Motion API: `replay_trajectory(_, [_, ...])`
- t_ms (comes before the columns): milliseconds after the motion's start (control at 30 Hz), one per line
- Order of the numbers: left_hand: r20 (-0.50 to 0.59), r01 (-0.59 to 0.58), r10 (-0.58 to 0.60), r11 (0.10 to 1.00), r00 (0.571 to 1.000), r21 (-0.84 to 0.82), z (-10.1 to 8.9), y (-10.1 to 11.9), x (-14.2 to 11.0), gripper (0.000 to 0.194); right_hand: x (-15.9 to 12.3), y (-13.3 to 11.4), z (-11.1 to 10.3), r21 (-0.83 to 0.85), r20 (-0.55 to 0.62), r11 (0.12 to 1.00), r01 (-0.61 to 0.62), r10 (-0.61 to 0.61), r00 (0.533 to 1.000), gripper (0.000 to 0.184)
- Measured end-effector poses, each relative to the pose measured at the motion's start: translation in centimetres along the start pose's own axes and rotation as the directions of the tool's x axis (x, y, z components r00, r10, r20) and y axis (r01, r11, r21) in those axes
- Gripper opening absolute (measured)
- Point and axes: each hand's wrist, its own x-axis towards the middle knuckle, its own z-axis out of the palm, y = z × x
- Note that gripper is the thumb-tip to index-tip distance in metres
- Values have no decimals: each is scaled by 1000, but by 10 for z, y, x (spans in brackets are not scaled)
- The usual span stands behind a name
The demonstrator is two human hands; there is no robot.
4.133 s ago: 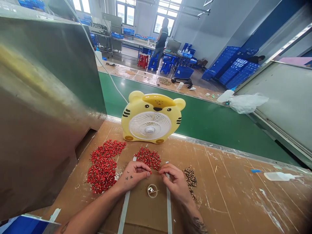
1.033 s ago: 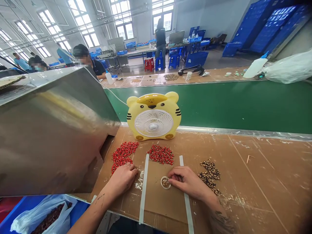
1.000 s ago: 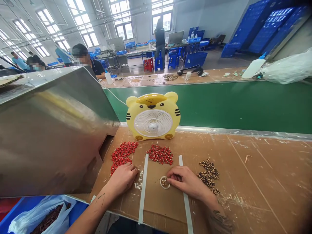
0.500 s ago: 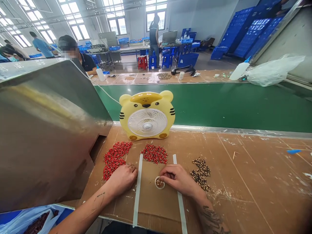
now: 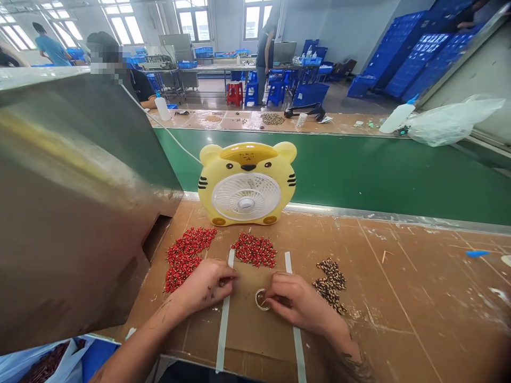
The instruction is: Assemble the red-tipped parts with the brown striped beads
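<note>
My right hand (image 5: pixel 293 299) is closed in a pinch on a thin stick (image 5: pixel 263 302), whose tip is in a small round clear dish (image 5: pixel 257 299). The dish holds something brownish and sits on a cardboard sheet (image 5: pixel 259 332). Beside the left strip of tape, my left hand (image 5: pixel 211 284) hovers with thumb and forefinger apart; nothing shows between them. Close to its knuckles lies a pile of small red pieces (image 5: pixel 186 258). Another red pile (image 5: pixel 254 250) lies at the sheet's far edge. Right of my right hand are small black-and-tan pieces (image 5: pixel 330 282).
A yellow tiger-faced fan (image 5: pixel 247 183) stands behind the piles. A large metal housing (image 5: pixel 88 202) walls off the left. White tape strips (image 5: pixel 224 332) border the sheet. A green partition (image 5: pixel 359 175) crosses behind; past it are a bottle (image 5: pixel 397 118), a plastic bag (image 5: pixel 447 125) and other people.
My left hand has shifted right from the red pile towards the tape, its thumb and forefinger now apart. My right hand stays at the dish with the stick. The camera view has tilted slightly.
</note>
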Motion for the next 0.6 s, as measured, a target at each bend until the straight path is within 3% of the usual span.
replay_trajectory(33, [-40,35,-43,984,998,-177,2,3,3,21,1,1,1,-25,-22,1000,0,-1,1000,23])
replay_trajectory(100, [-46,101,-146,847,988,-522,8,6,9,17,2,3,4,-59,-68,998,0,-4,998,25])
replay_trajectory(167, [-7,137,-219,632,976,-763,18,7,17,11,2,5,7,-38,-67,999,19,-21,998,25])
replay_trajectory(233, [35,129,-229,410,973,-903,29,4,23,7,1,7,10,14,-72,998,62,-61,996,24])
replay_trajectory(300, [47,97,-219,225,975,-969,38,0,26,8,1,9,12,37,-135,995,92,-86,987,23])
replay_trajectory(367, [54,80,-229,105,972,-991,43,-4,26,10,2,11,14,33,-177,993,111,-103,979,23])
replay_trajectory(600, [118,91,-312,-101,943,-991,46,-4,21,18,1,13,18,37,-168,994,101,-94,981,22])
